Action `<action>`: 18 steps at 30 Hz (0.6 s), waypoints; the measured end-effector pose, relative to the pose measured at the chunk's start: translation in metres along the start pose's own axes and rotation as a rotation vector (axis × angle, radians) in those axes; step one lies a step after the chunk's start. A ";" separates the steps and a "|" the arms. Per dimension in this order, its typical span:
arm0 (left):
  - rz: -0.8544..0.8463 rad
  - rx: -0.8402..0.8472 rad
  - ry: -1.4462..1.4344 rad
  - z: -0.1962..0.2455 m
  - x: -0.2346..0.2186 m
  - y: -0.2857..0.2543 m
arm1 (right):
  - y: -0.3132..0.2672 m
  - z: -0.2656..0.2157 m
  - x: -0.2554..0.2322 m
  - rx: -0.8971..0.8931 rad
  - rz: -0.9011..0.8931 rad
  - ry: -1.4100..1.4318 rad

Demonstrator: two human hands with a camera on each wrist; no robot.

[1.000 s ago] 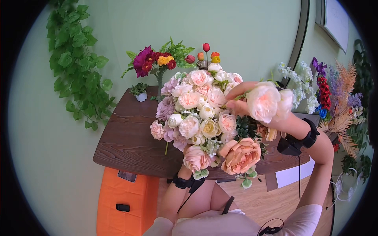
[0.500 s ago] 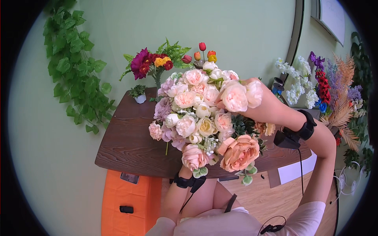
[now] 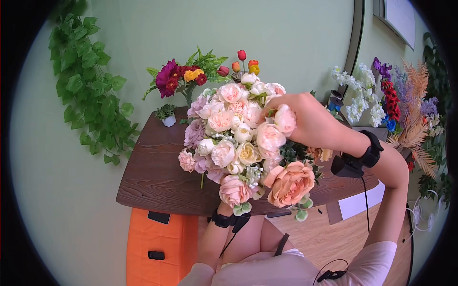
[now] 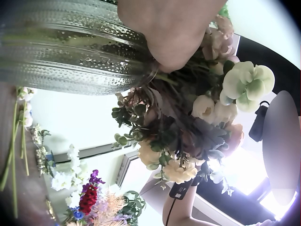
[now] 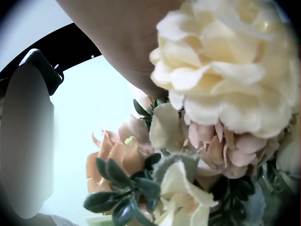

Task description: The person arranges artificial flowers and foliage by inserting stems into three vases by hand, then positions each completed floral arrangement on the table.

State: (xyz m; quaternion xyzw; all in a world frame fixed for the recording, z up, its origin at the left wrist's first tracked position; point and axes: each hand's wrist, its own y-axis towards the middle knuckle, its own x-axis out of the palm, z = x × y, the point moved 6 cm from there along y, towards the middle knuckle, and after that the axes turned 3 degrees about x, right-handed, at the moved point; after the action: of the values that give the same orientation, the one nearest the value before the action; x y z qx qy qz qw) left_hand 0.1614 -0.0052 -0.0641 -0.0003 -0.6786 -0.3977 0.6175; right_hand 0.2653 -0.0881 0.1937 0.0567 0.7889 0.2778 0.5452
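Observation:
A large bouquet of pale pink, cream and lilac flowers fills a ribbed glass vase. At the bouquet's right side my right hand is bent downward and pinches a sprig of pale pink peonies; the fingertips are hidden among the blooms. In the right wrist view that hand shows above a cream flower. My left hand grips the vase at its mouth, where the stems come out. Flowers hide most of it in the head view. A big peach flower hangs low in front.
Behind the bouquet on the dark wooden table stand a vase of purple and red flowers, tulips and a small potted plant. White blossoms and tan fronds are at right. Loose stems lie on the table.
My right hand has moved left and turned over, carrying the pink peonies from the bouquet's right side in against its blooms. The left hand stays at the vase; the head view has shifted slightly.

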 end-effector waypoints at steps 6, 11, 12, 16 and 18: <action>0.035 -0.011 -0.091 -0.004 0.003 0.009 | -0.010 -0.031 -0.026 -0.084 0.064 0.077; 0.067 -0.031 -0.167 -0.004 0.005 0.006 | -0.016 -0.044 -0.028 -0.213 -0.062 -0.067; 0.074 -0.035 -0.181 -0.005 0.005 0.007 | -0.016 -0.044 -0.027 -0.212 -0.061 -0.066; 0.098 -0.051 -0.234 -0.004 0.006 0.001 | -0.012 -0.044 -0.024 -0.342 0.004 -0.126; 0.109 -0.058 -0.259 -0.005 0.007 -0.002 | -0.011 -0.041 -0.022 -0.375 0.019 -0.121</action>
State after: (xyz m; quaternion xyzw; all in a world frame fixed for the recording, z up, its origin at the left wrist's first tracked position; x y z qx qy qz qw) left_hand 0.1627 -0.0122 -0.0597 -0.1063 -0.7399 -0.3798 0.5450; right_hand 0.2398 -0.1209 0.2167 -0.0220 0.6885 0.4210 0.5902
